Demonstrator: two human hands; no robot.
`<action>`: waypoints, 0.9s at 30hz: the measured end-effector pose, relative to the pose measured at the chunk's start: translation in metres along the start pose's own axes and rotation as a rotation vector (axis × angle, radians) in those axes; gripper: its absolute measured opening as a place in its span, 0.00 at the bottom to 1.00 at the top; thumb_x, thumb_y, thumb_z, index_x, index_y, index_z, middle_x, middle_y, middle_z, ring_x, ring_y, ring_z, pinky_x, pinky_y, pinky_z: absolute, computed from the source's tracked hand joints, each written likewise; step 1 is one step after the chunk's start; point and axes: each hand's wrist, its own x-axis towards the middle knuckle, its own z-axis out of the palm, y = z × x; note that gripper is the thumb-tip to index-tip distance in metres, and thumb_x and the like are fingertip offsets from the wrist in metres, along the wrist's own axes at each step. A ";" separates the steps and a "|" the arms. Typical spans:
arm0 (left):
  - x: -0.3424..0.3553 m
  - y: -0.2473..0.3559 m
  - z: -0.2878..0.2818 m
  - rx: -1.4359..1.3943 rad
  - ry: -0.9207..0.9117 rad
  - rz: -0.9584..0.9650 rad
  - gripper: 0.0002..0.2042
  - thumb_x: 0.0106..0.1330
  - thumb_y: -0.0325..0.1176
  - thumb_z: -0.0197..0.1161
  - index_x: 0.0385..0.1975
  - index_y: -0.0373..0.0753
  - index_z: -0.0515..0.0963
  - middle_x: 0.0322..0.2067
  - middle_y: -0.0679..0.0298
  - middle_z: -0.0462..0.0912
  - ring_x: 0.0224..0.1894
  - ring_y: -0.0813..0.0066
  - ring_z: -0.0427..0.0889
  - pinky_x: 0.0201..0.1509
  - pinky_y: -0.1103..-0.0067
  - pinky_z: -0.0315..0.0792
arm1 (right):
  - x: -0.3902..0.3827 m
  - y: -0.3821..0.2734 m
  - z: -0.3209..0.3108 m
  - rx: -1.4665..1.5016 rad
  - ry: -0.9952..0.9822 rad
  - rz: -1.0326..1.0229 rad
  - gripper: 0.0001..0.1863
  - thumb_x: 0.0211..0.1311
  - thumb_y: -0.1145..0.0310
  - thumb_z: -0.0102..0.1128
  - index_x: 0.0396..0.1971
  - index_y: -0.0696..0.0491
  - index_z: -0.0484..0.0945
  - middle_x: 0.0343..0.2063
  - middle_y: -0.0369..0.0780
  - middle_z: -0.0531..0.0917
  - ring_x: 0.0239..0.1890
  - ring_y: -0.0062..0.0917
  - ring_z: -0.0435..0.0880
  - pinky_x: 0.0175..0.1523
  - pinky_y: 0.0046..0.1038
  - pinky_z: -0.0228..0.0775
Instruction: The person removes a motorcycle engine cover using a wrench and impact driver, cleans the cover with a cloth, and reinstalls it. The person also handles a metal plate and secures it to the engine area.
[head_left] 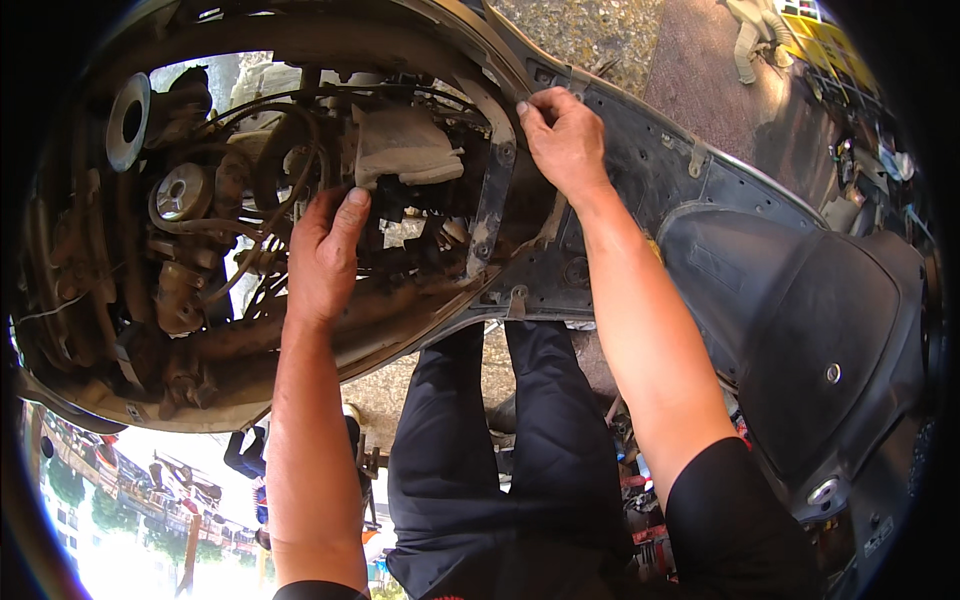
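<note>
The opened, dusty rear body of a scooter [440,310] stretches across the view, with its engine bay exposed. My left hand [325,255] reaches into the bay beside black hoses [318,150]. Its thumb points away from me, near a dust-covered, box-like part [405,145]; the other fingers are mostly hidden below. At the far side of the body opening is my right hand [565,140], closed, thumb and forefinger pinched together at the rim. Whatever lies between those fingertips is too small to make out.
A black plastic panel [630,140] with metal clips continues right toward a dark scooter part with a keyhole [820,330]. A round metal ring [128,122] stands at the bay's left. Past the panel are a yellow crate [830,50] and a pale hose [745,50].
</note>
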 end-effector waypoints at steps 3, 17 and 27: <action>-0.004 0.000 0.000 0.032 -0.006 -0.039 0.25 0.69 0.49 0.60 0.50 0.28 0.78 0.39 0.56 0.84 0.42 0.73 0.78 0.51 0.78 0.70 | 0.011 -0.032 -0.005 -0.206 -0.109 -0.379 0.11 0.55 0.63 0.65 0.36 0.52 0.85 0.36 0.42 0.85 0.42 0.37 0.84 0.48 0.35 0.77; -0.014 -0.004 0.001 0.085 0.055 -0.038 0.27 0.67 0.50 0.60 0.52 0.29 0.76 0.43 0.46 0.84 0.46 0.60 0.82 0.53 0.72 0.72 | 0.029 -0.078 0.031 -0.813 -0.510 -0.571 0.09 0.55 0.69 0.56 0.32 0.50 0.85 0.31 0.41 0.87 0.37 0.38 0.88 0.39 0.38 0.80; -0.017 0.002 0.004 0.095 0.101 -0.035 0.27 0.67 0.51 0.60 0.51 0.28 0.77 0.42 0.44 0.84 0.47 0.55 0.83 0.53 0.70 0.72 | 0.040 -0.081 0.029 -0.724 -0.566 -0.455 0.14 0.50 0.70 0.59 0.38 0.46 0.85 0.36 0.43 0.87 0.42 0.39 0.86 0.46 0.37 0.79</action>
